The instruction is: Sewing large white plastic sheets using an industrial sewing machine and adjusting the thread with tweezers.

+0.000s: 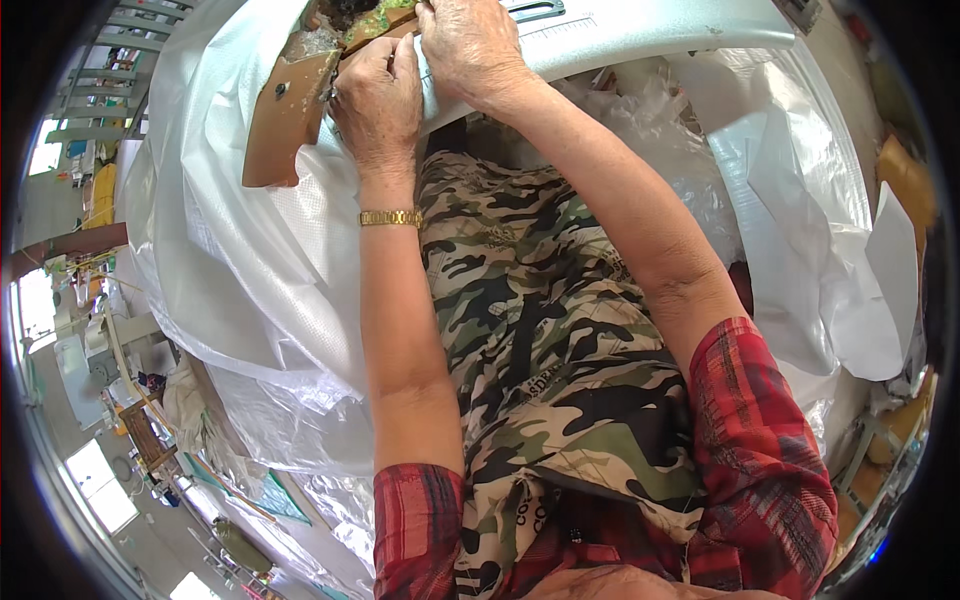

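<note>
At the top of the head view, both my hands work close together at the front edge of a pale grey machine bed (640, 38) with a printed ruler scale. My left hand (378, 105), a gold watch band (390, 217) on its wrist, is closed with the thumb up beside the index finger. Just right of it, my right hand (468, 48) is closed too, its fingertips near the top edge. Whatever the fingers pinch is too small or hidden to make out. A brown board (287, 118) stands left of my left hand, with green and dark scraps (375, 25) behind it.
White woven plastic sheeting (225, 210) drapes down on the left. Crumpled clear plastic (630, 130) and a white sheet (800, 200) hang on the right. A camouflage apron (540, 300) covers my lap. Slatted grey racks (105, 85) stand at the far left.
</note>
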`<state>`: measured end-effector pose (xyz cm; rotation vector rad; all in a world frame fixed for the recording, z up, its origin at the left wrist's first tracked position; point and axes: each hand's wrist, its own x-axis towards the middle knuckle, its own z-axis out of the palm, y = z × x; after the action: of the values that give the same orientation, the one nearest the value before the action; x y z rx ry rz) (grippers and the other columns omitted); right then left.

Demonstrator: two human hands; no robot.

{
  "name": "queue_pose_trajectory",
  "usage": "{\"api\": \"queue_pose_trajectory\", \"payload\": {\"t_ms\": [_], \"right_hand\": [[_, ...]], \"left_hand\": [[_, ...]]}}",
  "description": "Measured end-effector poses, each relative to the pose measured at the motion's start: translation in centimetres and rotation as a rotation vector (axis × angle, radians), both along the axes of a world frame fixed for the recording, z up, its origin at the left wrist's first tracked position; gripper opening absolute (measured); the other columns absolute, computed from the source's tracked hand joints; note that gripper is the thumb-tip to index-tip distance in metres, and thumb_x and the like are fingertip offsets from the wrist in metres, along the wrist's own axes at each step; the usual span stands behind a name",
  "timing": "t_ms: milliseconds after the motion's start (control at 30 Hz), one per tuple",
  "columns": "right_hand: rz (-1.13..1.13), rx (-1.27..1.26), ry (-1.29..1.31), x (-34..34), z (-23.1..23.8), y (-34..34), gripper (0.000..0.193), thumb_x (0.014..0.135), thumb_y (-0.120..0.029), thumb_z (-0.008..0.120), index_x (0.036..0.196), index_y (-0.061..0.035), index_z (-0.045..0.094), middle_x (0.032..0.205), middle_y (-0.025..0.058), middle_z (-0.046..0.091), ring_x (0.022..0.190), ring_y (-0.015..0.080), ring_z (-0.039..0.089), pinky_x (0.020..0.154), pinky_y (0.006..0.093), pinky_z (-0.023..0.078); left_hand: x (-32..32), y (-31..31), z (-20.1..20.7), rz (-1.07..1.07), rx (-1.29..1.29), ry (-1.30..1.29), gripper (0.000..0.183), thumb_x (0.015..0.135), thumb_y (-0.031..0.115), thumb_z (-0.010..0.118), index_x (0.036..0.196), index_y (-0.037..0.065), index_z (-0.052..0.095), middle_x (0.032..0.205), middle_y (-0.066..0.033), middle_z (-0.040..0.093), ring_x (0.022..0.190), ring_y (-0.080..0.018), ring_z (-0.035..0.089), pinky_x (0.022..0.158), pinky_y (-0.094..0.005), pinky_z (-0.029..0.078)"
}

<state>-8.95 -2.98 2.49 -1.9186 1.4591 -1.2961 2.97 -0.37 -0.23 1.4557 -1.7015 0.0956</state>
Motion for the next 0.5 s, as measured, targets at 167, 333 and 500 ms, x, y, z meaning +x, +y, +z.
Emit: {"api": "queue_pose_trajectory", "payload": {"t_ms": [167,333,500], "right_hand": [[-0.035,-0.046,-0.028,-0.1,-0.1,0.4,0.018,0.093,-0.013,0.046,0.098,-0.0017,0.059,0.085,0.0243,0.063,0.084,0.0429,0.062,0.072,0.0478,0.05],[-0.008,-0.088,-0.065,-0.2,-0.1,0.5,0.019,0.093,-0.012,0.046,0.098,-0.0012,0.06,0.085,0.0244,0.064,0.083,0.0425,0.062,0.072,0.047,0.05],[-0.015,-0.063,-0.006,-0.2,-0.5,-0.3,0.018,0.091,-0.01,0.047,0.098,0.0001,0.06,0.085,0.0243,0.063,0.083,0.0422,0.062,0.073,0.046,0.05]], "left_hand": [[-0.1,0.2,-0.1,0.004,-0.009,-0.007,0.023,0.089,0.022,0.063,0.079,0.001,0.067,0.074,-0.0159,0.066,0.068,-0.0345,0.063,0.062,-0.0409,0.049],[0.0,0.2,0.0,0.012,0.011,-0.008,0.022,0.089,0.021,0.063,0.08,0.001,0.067,0.075,-0.0157,0.066,0.068,-0.034,0.064,0.063,-0.0405,0.049],[-0.1,0.0,0.1,0.011,-0.008,-0.018,0.021,0.088,0.021,0.064,0.08,0.002,0.068,0.075,-0.0155,0.066,0.068,-0.0335,0.064,0.063,-0.0404,0.049]]}}
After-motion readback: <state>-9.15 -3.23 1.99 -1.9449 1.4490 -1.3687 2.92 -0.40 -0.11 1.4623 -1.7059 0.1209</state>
